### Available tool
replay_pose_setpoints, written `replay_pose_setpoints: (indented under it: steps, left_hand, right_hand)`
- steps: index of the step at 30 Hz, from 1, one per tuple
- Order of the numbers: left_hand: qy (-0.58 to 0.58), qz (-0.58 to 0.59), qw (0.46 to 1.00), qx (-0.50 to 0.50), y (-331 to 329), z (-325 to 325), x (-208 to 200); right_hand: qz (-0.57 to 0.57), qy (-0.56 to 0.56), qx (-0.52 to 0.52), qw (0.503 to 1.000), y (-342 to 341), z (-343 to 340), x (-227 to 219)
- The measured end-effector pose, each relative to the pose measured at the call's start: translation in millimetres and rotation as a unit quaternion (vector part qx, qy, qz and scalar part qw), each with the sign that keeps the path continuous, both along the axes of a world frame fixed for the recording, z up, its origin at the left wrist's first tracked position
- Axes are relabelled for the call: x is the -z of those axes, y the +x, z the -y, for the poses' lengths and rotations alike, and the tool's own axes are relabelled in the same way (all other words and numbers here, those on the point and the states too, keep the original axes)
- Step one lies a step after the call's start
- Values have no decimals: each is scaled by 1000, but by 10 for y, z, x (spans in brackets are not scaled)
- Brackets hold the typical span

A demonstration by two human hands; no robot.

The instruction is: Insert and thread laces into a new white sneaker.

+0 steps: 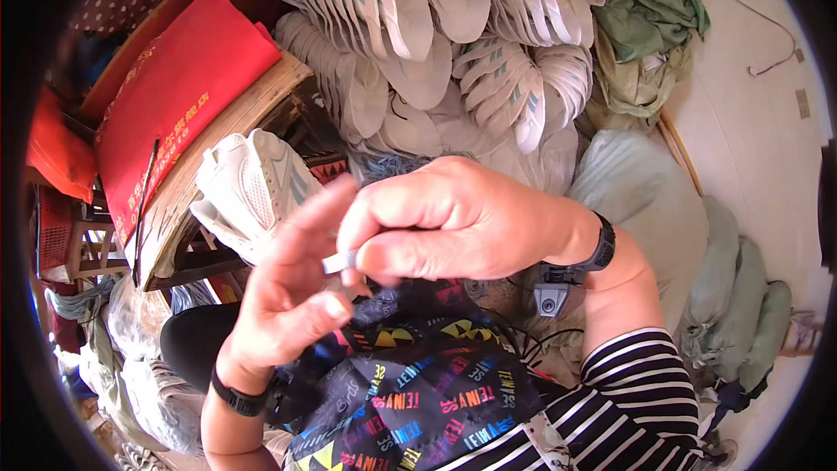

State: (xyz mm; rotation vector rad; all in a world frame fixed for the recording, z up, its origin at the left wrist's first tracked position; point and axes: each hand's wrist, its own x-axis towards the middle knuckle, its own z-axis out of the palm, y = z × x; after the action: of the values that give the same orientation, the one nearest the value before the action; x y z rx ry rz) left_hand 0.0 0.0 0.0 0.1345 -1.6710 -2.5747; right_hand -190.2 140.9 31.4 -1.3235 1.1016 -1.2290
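I am watching the right hand (pixel 453 218) pinching a small, pale grey, flat object (pixel 338 262) between thumb and forefinger, its other fingers curling in tight. The small object is sticking out leftward from that pinch, just above my lap. The left hand (pixel 288 296) is sitting right beside it, palm up, fingers loosely spread and slightly bent, one fingertip touching or nearly touching the object; I cannot tell which. Under both hands a dark cloth printed with bright multicoloured lettering (pixel 410 384) is lying across the lap. Behind the left hand a white mesh shoe upper (pixel 248 187) is resting on a round wooden stool (pixel 218 148). Farther back, stacked white shoe soles (pixel 436 44) are piling up in rows, with bulging pale green sacks (pixel 732 288) lying at the right.
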Motion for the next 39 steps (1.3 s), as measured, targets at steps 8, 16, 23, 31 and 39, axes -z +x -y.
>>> replay_pose_setpoints:
  steps: [8,16,23,31,39]
  left_hand:
    - [-187,92,977,-54,649,267,79]
    - [-329,60,937,-97,990,357,182]
    - [-219,155,956,-118,561,158,37]
    - [-186,102,956,-204,547,237,406]
    - [-251,105,895,-353,544,173,662]
  right_hand:
    - [-145,52,233,960,-215,31,-15]
    - [-670,76,280,684,-286,-21,184]
    - [-155,-10,77,985,675,496,350]
    - [-219,20,60,974,526,762,420]
    - [-295,-24,156,942,406,846,615]
